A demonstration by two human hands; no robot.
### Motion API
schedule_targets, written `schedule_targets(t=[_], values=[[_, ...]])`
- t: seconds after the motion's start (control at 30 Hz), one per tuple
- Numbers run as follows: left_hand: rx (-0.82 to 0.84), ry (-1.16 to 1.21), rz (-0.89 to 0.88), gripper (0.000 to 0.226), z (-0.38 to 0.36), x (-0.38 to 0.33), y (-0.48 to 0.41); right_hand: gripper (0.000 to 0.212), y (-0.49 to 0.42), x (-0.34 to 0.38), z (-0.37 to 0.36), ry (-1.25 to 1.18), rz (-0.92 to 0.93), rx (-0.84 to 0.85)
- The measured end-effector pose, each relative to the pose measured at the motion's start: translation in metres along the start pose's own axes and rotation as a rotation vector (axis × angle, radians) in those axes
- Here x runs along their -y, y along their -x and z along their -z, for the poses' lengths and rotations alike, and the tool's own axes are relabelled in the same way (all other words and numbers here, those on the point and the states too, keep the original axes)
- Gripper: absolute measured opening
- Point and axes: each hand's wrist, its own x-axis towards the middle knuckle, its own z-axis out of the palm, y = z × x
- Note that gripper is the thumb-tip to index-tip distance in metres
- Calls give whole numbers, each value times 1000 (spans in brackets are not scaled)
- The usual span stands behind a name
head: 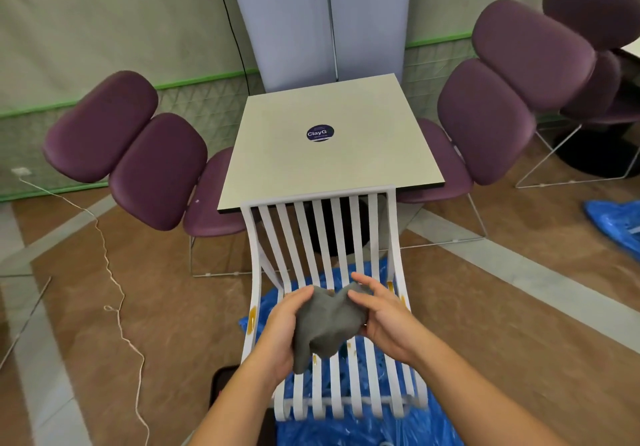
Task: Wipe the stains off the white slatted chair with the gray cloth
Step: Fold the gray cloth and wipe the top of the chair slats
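Note:
The white slatted chair [304,234] stands in front of me, its back leaning against a table edge. Yellow-brown stains [252,317] mark its left side rail, and more show on the right rail [390,286] and on slats near the seat. A bunched gray cloth [325,328] hangs above the seat, held between both hands. My left hand [280,328] grips its left side with curled fingers. My right hand [381,317] pinches its right side with thumb and fingers.
A pale square table [332,155] with a round dark sticker stands behind the chair. Purple padded chairs [138,155] flank it left and right [502,106]. Blue plastic sheeting [346,425] lies under the chair. A thin cord [114,283] trails over the brown floor at left.

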Motion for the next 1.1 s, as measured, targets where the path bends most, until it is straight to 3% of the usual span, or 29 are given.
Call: schedule_targets(t=[0.13,0.23,0.4,0.5,0.63,0.73,0.87,0.97,1.1], values=[[-3,-152,74,39,-2,9,-8,70,1,2,18,286,-9,-55],[14,-195,238,33,-4,20,-13,82,-4,-5,32,438,-84,-133],[59,-237,429,36,0,43,-19,77,2,-7,42,566,-263,-203],[79,-153,292,36,-6,37,-15,87,12,8,32,621,-214,-190],[165,81,-138,37,-15,15,2,104,40,42,4,551,418,-38],[179,55,-305,22,-18,-6,19,106,61,61,-14,508,645,65],[138,-59,-371,34,-16,-21,27,99,63,60,-15,583,682,-6],[137,-60,-380,40,-13,-21,29,70,62,56,-11,631,644,-53],[131,14,-298,29,-4,-16,28,36,61,50,-13,700,504,-62]])
